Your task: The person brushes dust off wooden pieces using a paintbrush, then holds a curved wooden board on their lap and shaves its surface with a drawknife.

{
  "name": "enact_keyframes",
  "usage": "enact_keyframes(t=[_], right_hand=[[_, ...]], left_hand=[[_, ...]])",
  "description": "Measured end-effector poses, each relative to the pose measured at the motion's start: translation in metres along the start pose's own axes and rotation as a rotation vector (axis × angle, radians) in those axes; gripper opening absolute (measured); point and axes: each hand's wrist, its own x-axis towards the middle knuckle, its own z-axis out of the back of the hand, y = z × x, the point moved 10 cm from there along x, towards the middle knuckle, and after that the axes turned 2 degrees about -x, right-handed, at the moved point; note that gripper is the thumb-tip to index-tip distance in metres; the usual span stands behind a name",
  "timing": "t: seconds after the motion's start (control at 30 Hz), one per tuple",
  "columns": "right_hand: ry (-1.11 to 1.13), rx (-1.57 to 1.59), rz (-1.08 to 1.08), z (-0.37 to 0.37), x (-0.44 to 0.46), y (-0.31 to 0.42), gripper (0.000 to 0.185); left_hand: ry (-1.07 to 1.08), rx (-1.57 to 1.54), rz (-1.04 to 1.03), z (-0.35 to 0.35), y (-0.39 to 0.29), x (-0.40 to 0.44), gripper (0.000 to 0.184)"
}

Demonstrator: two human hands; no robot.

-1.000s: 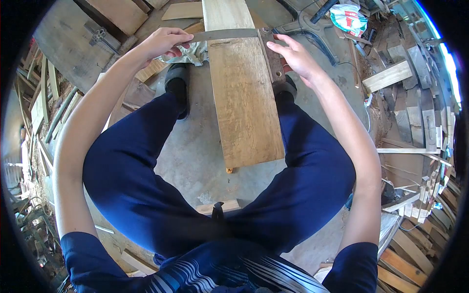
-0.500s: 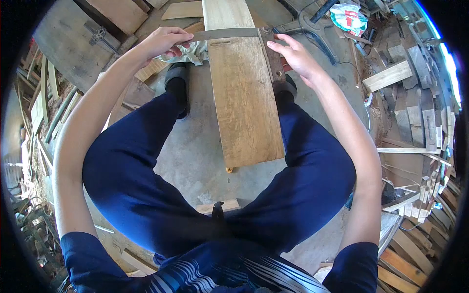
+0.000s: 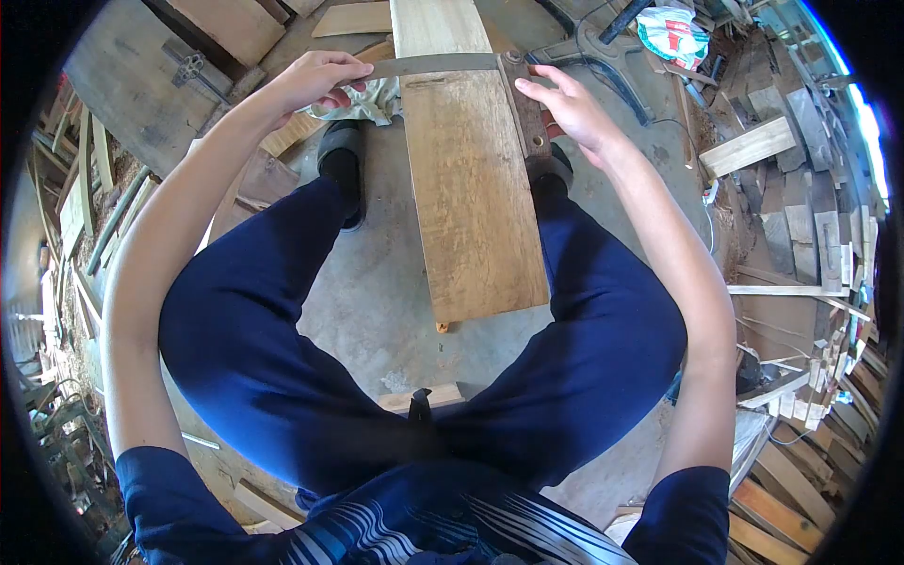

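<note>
A pale wooden board (image 3: 476,207) lies lengthwise between my legs, its near end close to my knees. Across its width rests the thin metal blade of a try square (image 3: 435,65), whose dark wooden stock with a hole lies along the board's right edge. My left hand (image 3: 322,79) pinches the blade's free end, just past the left edge. At the right, my right hand (image 3: 570,108) holds the stock, with thumb and forefinger on the near side and the other fingers partly hidden behind it.
A lighter plank (image 3: 438,26) continues beyond the blade. Dark metal machine legs (image 3: 603,56) stand at the back right, beside a white bag (image 3: 672,38). Stacked timber (image 3: 791,179) lines the right side, and a grey panel (image 3: 141,75) lies at the left. A crumpled cloth (image 3: 377,102) lies near my left foot.
</note>
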Motion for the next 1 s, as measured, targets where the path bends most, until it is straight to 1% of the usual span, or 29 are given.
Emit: enact_keyframes(t=[0.17, 0.47, 0.57, 1.0], right_hand=[[0.020, 0.013, -0.033, -0.001, -0.003, 0.000, 0.072], [0.041, -0.003, -0.024, -0.001, -0.001, -0.002, 0.073], [0.028, 0.012, -0.001, -0.001, 0.000, -0.003, 0.077], [0.009, 0.008, -0.001, 0.000, 0.005, -0.010, 0.079]], left_hand=[[-0.016, 0.013, -0.011, 0.002, 0.002, 0.002, 0.037], [-0.018, 0.025, -0.026, 0.005, 0.001, 0.003, 0.037], [-0.010, 0.021, -0.034, 0.005, 0.003, 0.004, 0.038], [-0.014, 0.006, -0.023, 0.003, -0.001, 0.001, 0.034]])
